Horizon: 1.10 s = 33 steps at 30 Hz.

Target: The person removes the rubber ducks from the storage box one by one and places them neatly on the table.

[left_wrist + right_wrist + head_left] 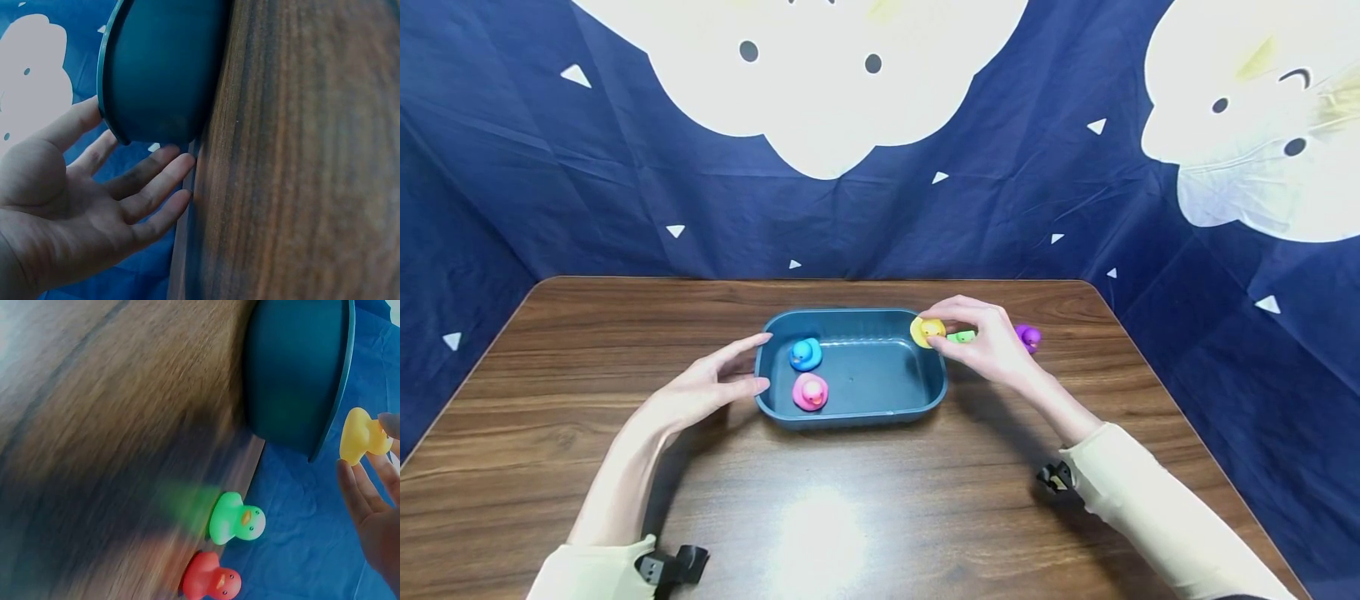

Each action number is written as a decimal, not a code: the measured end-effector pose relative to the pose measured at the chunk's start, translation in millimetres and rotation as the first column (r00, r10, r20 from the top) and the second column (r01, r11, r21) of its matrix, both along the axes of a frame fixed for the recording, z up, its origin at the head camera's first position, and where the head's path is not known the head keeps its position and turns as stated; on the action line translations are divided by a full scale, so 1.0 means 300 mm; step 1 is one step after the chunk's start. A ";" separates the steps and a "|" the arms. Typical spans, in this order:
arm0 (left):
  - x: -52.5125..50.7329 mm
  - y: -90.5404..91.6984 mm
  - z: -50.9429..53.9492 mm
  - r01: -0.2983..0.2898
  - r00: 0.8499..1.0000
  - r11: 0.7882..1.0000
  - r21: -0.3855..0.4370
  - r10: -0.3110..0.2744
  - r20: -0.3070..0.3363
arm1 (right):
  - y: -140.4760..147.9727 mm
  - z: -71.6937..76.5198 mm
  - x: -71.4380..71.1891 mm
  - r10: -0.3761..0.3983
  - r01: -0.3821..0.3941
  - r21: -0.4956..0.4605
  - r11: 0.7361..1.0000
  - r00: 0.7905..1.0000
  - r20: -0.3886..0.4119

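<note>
Dark blue cloth [880,225] hangs behind and along both sides, creased by folds, with vertical corners towards the left and right of the head view. A large white cloud [820,92] with dark dots for eyes fills the top centre, and another cloud [1232,179] sits at the upper right; small white triangles [576,76] are scattered between. Below spreads a brown wood-grain counter [550,400] with rounded far corners, a white glare [820,533] shining at bottom centre.

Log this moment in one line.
right hand: pinches yellow duck at right end of bin | left hand: touches bin's left rim | inside: blue duck, pink duck
</note>
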State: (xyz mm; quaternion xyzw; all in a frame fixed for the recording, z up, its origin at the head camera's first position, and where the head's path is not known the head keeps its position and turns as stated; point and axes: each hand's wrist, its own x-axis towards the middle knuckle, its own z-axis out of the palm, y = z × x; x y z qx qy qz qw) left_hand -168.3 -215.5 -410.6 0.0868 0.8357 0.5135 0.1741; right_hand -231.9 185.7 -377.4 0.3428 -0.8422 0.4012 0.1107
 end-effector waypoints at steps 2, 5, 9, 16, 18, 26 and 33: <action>-0.001 0.000 -0.001 -0.001 1.000 1.000 0.001 0.001 0.004 | 0.012 -0.001 0.004 -0.007 0.007 -0.002 1.000 1.000 0.022; -0.003 0.000 -0.002 -0.003 1.000 1.000 -0.005 0.004 0.011 | 0.030 -0.002 0.008 -0.025 0.025 0.011 1.000 0.999 0.031; -0.003 -0.001 -0.004 -0.007 1.000 1.000 -0.011 0.007 0.015 | 0.052 -0.005 0.013 -0.059 0.058 0.040 0.997 0.998 0.011; -0.002 -0.001 -0.005 -0.011 1.000 1.000 -0.001 0.011 0.016 | 0.092 -0.017 0.015 -0.096 0.095 0.041 0.995 0.995 0.032; -0.002 -0.002 -0.005 -0.010 1.000 1.000 0.000 0.010 0.012 | 0.104 -0.020 0.015 -0.101 0.100 0.039 0.994 0.994 0.041; 0.001 -0.003 -0.003 -0.004 1.000 1.000 0.013 0.004 0.003 | 0.134 -0.031 0.023 -0.136 0.133 0.055 0.990 0.989 0.053; 0.003 -0.001 -0.001 -0.002 1.000 1.000 0.022 0.002 0.001 | 0.165 -0.051 0.035 -0.163 0.157 0.104 0.982 0.985 0.051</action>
